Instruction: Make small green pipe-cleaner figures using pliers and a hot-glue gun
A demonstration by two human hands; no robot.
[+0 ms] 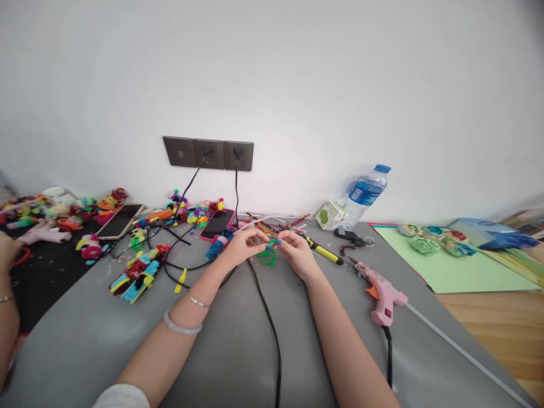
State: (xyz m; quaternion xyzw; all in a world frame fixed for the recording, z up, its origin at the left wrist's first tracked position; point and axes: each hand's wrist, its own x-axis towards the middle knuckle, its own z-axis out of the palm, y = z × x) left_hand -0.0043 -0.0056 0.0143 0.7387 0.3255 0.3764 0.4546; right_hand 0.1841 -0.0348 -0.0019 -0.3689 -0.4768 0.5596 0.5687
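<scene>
Near the middle of the grey table, my left hand [247, 247] and my right hand [296, 253] meet with their fingertips pinched. Between them is a small green piece of pipe cleaner [272, 242], partly covered by the fingers. Just below the fingertips lie several short green pipe cleaner pieces [267, 259]. A blue fuzzy roll [217, 245] rests left of my left hand, and a yellow-and-black cutter [326, 253] lies right of my right hand. Loose pipe cleaner stems [276, 222] are scattered behind the hands.
A pink glue gun [386, 297] lies at right, its cord trailing forward. Behind stand a water bottle [366, 195] and a drink carton [330, 215]. Phones [121, 221], colourful fuzzy figures [138, 273] and black cables [266, 309] occupy the left and middle. Another person's hand [7, 252] shows at far left.
</scene>
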